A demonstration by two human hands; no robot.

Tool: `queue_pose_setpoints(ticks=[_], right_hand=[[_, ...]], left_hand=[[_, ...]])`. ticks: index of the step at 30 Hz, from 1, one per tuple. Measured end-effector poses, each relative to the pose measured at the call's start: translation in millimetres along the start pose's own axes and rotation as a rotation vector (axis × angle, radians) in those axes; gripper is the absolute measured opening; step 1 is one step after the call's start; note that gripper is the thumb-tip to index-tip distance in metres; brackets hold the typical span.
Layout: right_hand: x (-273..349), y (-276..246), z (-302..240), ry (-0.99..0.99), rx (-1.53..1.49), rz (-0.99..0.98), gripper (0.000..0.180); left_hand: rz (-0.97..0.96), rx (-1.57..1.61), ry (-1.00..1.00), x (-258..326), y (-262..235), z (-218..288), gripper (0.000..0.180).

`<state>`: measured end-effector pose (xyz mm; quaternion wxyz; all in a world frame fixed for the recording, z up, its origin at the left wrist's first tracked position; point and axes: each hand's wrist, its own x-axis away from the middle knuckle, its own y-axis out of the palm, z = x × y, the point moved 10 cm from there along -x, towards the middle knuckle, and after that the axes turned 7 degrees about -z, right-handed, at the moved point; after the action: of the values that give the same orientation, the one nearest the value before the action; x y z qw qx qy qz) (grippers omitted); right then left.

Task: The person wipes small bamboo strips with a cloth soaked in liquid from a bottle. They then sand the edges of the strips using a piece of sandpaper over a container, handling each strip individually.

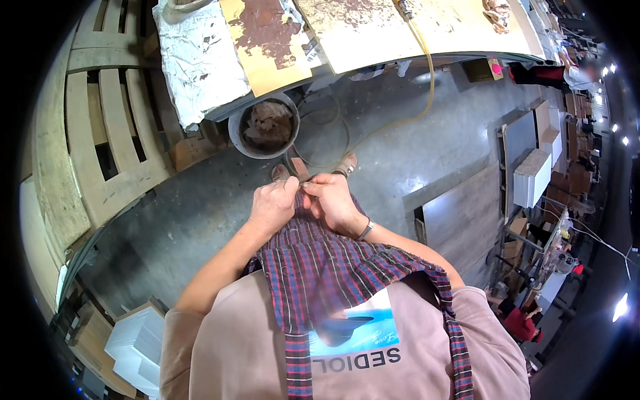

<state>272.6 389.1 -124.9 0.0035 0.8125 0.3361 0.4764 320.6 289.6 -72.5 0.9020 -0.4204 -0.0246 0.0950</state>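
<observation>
Both of my hands meet in front of my waist, over the plaid apron [320, 267] that I wear over a light brown T-shirt [233, 333]. My left hand [275, 205] is closed, thumb and fingertips pinched together. Right beside it, my right hand [331, 201] is also pinched, with a narrow band on its wrist. The fingertips of the two hands almost touch. Whatever small thing lies between them is too small to make out. Gathered apron cloth hangs just under the hands.
A workbench [373, 53] with stained boards runs across the far side. Below its edge stands a bucket [233, 133] holding crumpled material. A yellow hose [431, 87] trails over the floor. Wooden pallets [120, 113] stand left; stacked panels [531, 177] right. Other people work at far right.
</observation>
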Motion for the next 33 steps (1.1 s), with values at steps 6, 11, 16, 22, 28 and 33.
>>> queue_pose_setpoints(ticks=[6, 11, 16, 22, 28, 33], right_hand=[[7, 8, 1, 0.034, 0.031, -0.074, 0.015], [11, 17, -10, 0.009, -0.011, -0.08, 0.014], [1, -5, -7, -0.028, -0.006, 0.0, 0.015], [5, -4, -21, -0.086, 0.063, 0.011, 0.017], [16, 27, -29, -0.116, 0.128, -0.178, 0.014], [6, -1, -18, -0.078, -0.012, -0.078, 0.014]], left_hand=[[-0.054, -0.074, -0.129, 0, 17, -26, 0.011], [-0.147, -0.181, -0.38, 26, 34, -94, 0.006], [0.032, -0.009, -0.139, -2, -3, -6, 0.008], [0.02, -0.018, -0.104, -8, 3, 2, 0.007], [-0.152, -0.221, -0.291, 13, 44, -83, 0.007], [0.043, 0.911, -0.641, 14, 28, -89, 0.02]])
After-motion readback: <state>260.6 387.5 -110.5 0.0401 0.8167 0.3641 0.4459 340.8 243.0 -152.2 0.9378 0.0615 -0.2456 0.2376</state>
